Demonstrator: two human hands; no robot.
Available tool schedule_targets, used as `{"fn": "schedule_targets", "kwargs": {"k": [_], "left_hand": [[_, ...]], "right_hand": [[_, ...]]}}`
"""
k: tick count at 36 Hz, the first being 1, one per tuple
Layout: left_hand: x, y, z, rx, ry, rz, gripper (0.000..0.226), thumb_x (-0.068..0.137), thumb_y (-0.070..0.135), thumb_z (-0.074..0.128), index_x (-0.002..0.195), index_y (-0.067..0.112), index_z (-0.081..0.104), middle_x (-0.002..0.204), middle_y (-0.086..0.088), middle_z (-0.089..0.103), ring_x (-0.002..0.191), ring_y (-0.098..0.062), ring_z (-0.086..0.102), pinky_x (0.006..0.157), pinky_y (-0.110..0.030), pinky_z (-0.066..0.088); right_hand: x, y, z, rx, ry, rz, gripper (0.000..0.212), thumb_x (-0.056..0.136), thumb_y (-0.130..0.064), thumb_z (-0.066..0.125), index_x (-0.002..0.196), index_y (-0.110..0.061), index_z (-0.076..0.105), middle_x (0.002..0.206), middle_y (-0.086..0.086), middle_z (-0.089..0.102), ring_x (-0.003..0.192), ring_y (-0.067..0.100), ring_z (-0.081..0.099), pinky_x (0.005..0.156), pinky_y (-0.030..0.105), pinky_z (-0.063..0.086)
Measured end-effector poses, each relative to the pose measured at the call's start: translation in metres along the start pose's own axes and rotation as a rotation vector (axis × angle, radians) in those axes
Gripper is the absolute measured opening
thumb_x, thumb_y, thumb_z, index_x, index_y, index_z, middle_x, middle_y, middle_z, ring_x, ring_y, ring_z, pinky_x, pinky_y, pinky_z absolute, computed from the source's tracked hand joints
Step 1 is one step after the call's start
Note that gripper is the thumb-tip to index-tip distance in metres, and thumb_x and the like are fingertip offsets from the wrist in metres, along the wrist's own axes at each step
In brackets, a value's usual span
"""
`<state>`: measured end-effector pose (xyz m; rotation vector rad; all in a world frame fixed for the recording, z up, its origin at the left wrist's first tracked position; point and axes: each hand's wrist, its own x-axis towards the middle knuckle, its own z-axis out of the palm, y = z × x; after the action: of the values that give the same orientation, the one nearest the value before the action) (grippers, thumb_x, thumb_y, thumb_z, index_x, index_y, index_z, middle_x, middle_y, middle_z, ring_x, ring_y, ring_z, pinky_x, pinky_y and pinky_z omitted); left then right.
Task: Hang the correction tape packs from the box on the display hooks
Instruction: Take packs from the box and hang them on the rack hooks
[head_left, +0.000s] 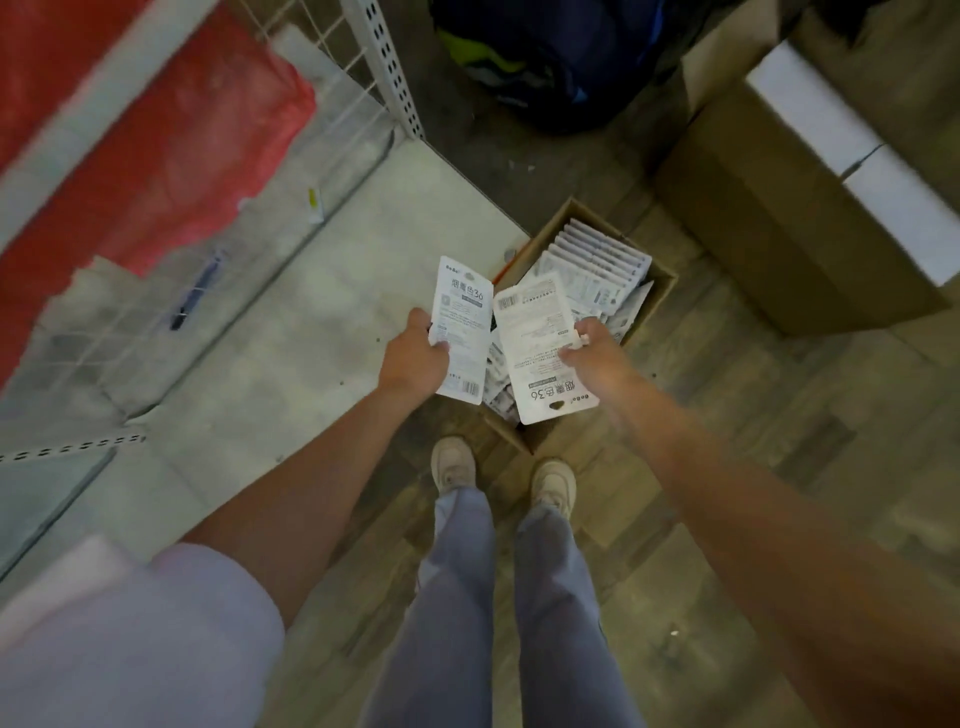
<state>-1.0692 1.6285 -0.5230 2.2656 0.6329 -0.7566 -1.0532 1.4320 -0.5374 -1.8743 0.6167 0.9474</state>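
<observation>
wood-plank floor (727, 467), shop aisle, looking straight down. white metal shelf base (322, 291) w/ perforated upright (387, 67) and wire grid panel (332, 88) off to the side of the left grip. red plastic bags (171, 156) further out past that. big brown carton (769, 223) w/ white blocks on top well beyond the right grip, dark bag (540, 57) far ahead.

left hand (415, 358): fingers curled round the lower edge of a correction tape pack (464, 325), thumb on the printed back, pack upright-ish, barcode end nearest the wrist, hang-hole end away.

right hand (595, 353): pinching a second correction tape pack (537, 353) at its side edge, this one flipped, hang hole pointing back toward the feet. the two packs sit just beside each other, edges near, can't tell if touching.

small open cardboard box (660, 291) directly under/behind both grips, on the floor against the shelf corner. more packs in box (597, 260), a neat row at the far end, loose pile nearer the hands.

white sneakers (454, 462) just short of the box. light grey trousers, pale sleeve on left arm.
</observation>
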Motion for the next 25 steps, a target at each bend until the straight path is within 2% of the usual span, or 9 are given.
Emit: {"fn": "schedule_targets", "kwargs": {"k": [4, 7, 9, 12, 15, 19, 21, 23, 25], "left_hand": [[-0.027, 0.02, -0.031, -0.089, 0.037, 0.003, 0.02, 0.098, 0.011, 0.044, 0.118, 0.007, 0.044, 0.118, -0.013, 0.059, 0.095, -0.027, 0.059, 0.069, -0.029, 0.046], [-0.045, 0.032, -0.051, -0.165, 0.077, 0.004, 0.007, 0.098, 0.012, 0.044, 0.105, 0.012, 0.042, 0.105, -0.006, 0.056, 0.074, -0.014, 0.054, 0.05, -0.016, 0.04], [-0.058, 0.039, -0.065, -0.222, 0.088, 0.005, 0.004, 0.099, 0.012, 0.042, 0.102, 0.012, 0.04, 0.103, -0.003, 0.055, 0.076, -0.015, 0.053, 0.046, -0.012, 0.038], [-0.079, 0.046, -0.086, -0.333, 0.104, 0.001, 0.003, 0.1, 0.013, 0.04, 0.1, 0.012, 0.038, 0.106, -0.004, 0.057, 0.084, -0.02, 0.056, 0.052, -0.019, 0.039], [-0.102, 0.05, -0.108, -0.444, 0.106, -0.007, 0.003, 0.1, 0.014, 0.039, 0.1, 0.012, 0.038, 0.108, -0.008, 0.059, 0.089, -0.026, 0.059, 0.062, -0.028, 0.048], [-0.133, 0.052, -0.137, -0.51, 0.148, 0.032, 0.011, 0.1, 0.015, 0.04, 0.09, 0.017, 0.041, 0.092, -0.002, 0.06, 0.077, -0.016, 0.059, 0.061, -0.028, 0.047], [-0.15, 0.05, -0.151, -0.532, 0.178, 0.062, 0.02, 0.102, 0.022, 0.038, 0.083, 0.021, 0.042, 0.088, -0.001, 0.058, 0.076, -0.015, 0.057, 0.063, -0.028, 0.046], [-0.167, 0.048, -0.164, -0.516, 0.19, 0.089, 0.021, 0.103, 0.035, 0.034, 0.093, 0.025, 0.048, 0.101, -0.001, 0.058, 0.091, -0.02, 0.058, 0.079, -0.033, 0.047], [-0.183, 0.045, -0.177, -0.476, 0.207, 0.104, 0.036, 0.103, 0.043, 0.03, 0.116, 0.02, 0.054, 0.121, 0.0, 0.058, 0.112, -0.021, 0.055, 0.1, -0.039, 0.043]], "right_hand": [[-0.03, -0.035, -0.012, -0.038, -0.028, -0.078, 0.032, 0.1, -0.009, 0.043, 0.131, -0.018, 0.04, 0.118, 0.002, 0.049, 0.1, 0.019, 0.053, 0.064, 0.024, 0.045], [-0.051, -0.056, -0.02, -0.057, -0.056, -0.126, 0.023, 0.1, -0.011, 0.046, 0.118, -0.024, 0.043, 0.122, 0.002, 0.055, 0.104, 0.022, 0.058, 0.074, 0.031, 0.052], [-0.066, -0.069, -0.025, -0.039, -0.08, -0.143, 0.02, 0.099, -0.011, 0.047, 0.113, -0.026, 0.043, 0.12, 0.003, 0.058, 0.102, 0.022, 0.06, 0.077, 0.034, 0.052], [-0.092, -0.09, -0.033, -0.045, -0.114, -0.186, 0.025, 0.099, -0.011, 0.049, 0.119, -0.025, 0.047, 0.112, -0.002, 0.057, 0.1, 0.021, 0.063, 0.079, 0.033, 0.054], [-0.116, -0.108, -0.037, -0.086, -0.175, -0.228, 0.02, 0.097, -0.012, 0.052, 0.112, -0.025, 0.049, 0.11, 0.0, 0.064, 0.096, 0.024, 0.067, 0.082, 0.04, 0.057], [-0.148, -0.132, -0.041, -0.12, -0.276, -0.303, 0.012, 0.097, -0.013, 0.053, 0.108, -0.017, 0.053, 0.104, 0.007, 0.068, 0.087, 0.025, 0.07, 0.076, 0.041, 0.059], [-0.163, -0.144, -0.041, -0.169, -0.325, -0.348, 0.016, 0.096, -0.011, 0.054, 0.111, -0.013, 0.054, 0.106, 0.008, 0.069, 0.09, 0.027, 0.07, 0.079, 0.043, 0.059], [-0.18, -0.157, -0.039, -0.234, -0.384, -0.397, 0.018, 0.094, -0.009, 0.055, 0.112, -0.014, 0.056, 0.109, 0.009, 0.069, 0.094, 0.027, 0.07, 0.084, 0.045, 0.057], [-0.197, -0.173, -0.037, -0.276, -0.458, -0.427, 0.022, 0.094, -0.006, 0.056, 0.115, -0.012, 0.056, 0.109, 0.008, 0.069, 0.086, 0.021, 0.07, 0.071, 0.033, 0.06]]}}
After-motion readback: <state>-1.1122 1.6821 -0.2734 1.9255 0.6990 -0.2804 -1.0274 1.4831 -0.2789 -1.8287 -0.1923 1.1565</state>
